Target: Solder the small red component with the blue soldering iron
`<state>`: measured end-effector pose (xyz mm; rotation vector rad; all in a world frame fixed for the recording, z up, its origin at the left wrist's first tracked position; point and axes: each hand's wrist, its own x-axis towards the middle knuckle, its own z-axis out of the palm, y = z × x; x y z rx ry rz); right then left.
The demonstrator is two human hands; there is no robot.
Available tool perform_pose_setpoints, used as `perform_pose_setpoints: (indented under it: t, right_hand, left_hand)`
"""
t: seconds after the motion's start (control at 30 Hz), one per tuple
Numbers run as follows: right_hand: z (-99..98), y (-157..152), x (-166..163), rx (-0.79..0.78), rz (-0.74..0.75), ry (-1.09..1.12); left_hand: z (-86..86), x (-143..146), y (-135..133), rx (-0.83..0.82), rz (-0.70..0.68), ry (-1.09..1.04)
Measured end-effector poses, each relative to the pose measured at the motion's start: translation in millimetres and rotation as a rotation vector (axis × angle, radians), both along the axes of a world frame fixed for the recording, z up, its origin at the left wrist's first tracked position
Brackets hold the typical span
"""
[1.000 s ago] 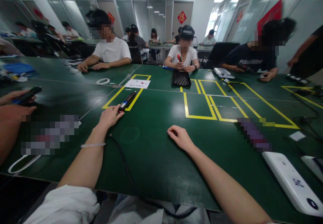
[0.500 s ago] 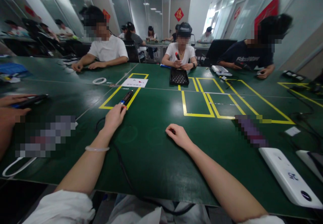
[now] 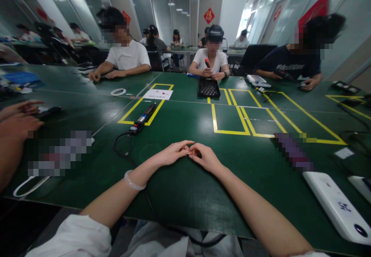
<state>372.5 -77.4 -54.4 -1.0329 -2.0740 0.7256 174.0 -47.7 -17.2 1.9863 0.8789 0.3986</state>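
My left hand (image 3: 174, 153) and my right hand (image 3: 206, 157) meet over the green table (image 3: 185, 195), fingertips together. Both are closed in a pinch around a tiny orange and silvery thing (image 3: 190, 153), too small and too covered to name. A translucent bracelet (image 3: 135, 180) circles my left wrist. Beyond my left hand, a dark cylindrical corded tool (image 3: 146, 114) with a blue band lies inside a yellow tape outline. Its black cable (image 3: 138, 176) runs toward me, passing under my left forearm.
A white power bank (image 3: 333, 206) lies at the right, near a blurred-out phone (image 3: 294, 152). A printed sheet (image 3: 159, 94) and a white ring (image 3: 118, 92) lie farther off. Opposite, a co-worker holds a red-handled tool above a black tray (image 3: 208, 94). Another person's hands (image 3: 21, 119) rest at the left.
My left hand has left the end of the corded tool and come right, to meet my right hand. The tool stays on the table. My right hand has hardly moved.
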Motion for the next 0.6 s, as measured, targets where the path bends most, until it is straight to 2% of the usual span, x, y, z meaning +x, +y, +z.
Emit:
perform_pose_setpoints:
  t: [0.1,0.2,0.4,0.5,0.6]
  right_hand:
    - [0.8,1,1,-0.037,-0.006,0.049]
    - [-1.1,3,1,-0.143,-0.027,0.184]
    - [-7.1,11,1,-0.376,-0.007,0.443]
    - [-6.9,12,-1,-0.399,-0.001,0.43]
    - [-5.0,9,-2,-0.368,-0.013,0.446]
  left_hand:
    - [-1.0,-1,1,-0.016,0.009,-0.017]
    - [2.5,-2,-1,0.017,0.024,-0.041]
    - [10.2,1,-9,0.237,-0.014,-0.001]
    - [8.0,2,-10,0.318,0.021,0.04]
    - [5.8,1,-9,0.275,0.051,0.049]
